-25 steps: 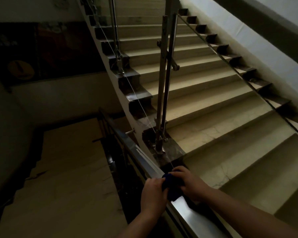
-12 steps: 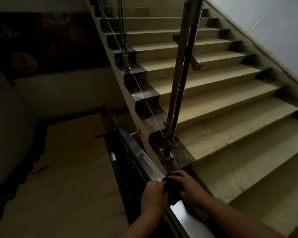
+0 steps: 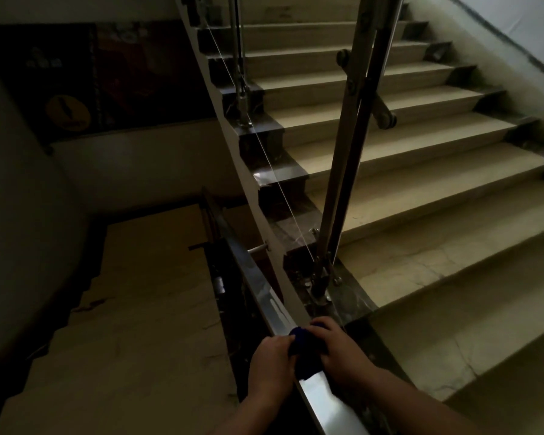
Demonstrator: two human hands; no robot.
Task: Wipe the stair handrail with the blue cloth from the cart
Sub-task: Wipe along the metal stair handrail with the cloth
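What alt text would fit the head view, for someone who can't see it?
A left hand and right hand grip a blue cloth draped over a shiny handrail, one hand on each side. The rail runs away toward a dim lower flight on the left; beige stairs rise on the right behind a metal post.

I see a dim stairwell: a beige stone upper flight of stairs with dark brown tread ends climbs ahead and right, the brightest area in view. A twin stainless steel baluster post is bolted at its foot, with a white painted wall on the right. A beige lower flight drops left into shadow, and a dark wall poster with a yellow round emblem hangs beyond.
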